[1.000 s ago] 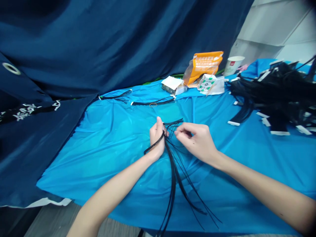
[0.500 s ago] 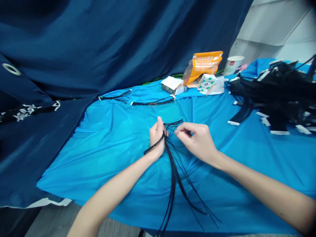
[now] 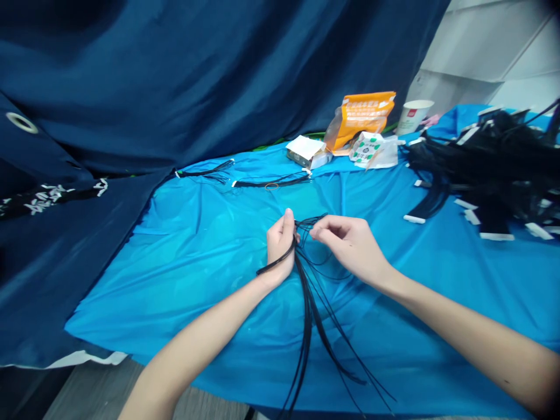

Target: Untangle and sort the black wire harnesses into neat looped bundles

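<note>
A bundle of thin black wires [image 3: 307, 309] hangs from my left hand [image 3: 281, 245], which is closed round it with the thumb up. Some wires loop back over the left wrist, and others fan down over the blue cloth. Just to the right, my right hand [image 3: 350, 242] is closed in a pinch at the short wire ends between the hands. The single wires at its fingertips are thin and hard to tell apart.
Two small wire bundles [image 3: 273, 182] [image 3: 205, 172] lie behind my hands on the blue cloth [image 3: 175, 280]. Farther back are a small box [image 3: 306, 153], an orange pouch [image 3: 365, 116], a white-green packet [image 3: 367, 150] and a paper cup [image 3: 413, 116]. Black wires with white connectors [image 3: 481, 157] are heaped at right.
My left hand has shifted slightly right. The fingers of my right hand have closed in a little at the short wire ends, and a wire loop below them hangs wider.
</note>
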Demonstrator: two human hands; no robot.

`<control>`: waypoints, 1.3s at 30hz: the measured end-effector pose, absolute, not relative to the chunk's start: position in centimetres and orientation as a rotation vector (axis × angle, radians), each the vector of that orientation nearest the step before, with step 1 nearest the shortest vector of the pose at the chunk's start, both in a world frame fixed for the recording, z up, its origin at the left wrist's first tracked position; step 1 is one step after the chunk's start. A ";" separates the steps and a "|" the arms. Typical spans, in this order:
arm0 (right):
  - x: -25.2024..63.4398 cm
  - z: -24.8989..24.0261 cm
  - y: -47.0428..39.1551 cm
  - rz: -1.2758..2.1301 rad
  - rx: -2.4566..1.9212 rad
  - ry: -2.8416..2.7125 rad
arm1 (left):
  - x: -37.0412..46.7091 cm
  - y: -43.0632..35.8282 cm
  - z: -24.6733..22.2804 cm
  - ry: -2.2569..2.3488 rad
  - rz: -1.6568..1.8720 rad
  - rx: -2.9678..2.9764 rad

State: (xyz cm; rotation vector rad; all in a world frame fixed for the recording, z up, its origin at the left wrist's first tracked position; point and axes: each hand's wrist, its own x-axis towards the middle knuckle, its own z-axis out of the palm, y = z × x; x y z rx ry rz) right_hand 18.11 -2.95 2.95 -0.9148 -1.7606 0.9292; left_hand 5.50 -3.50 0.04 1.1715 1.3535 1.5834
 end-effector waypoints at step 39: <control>17.8 1.2 -2.5 -0.363 -0.207 -2.107 | 4.5 -2.8 2.5 1.052 1.447 0.411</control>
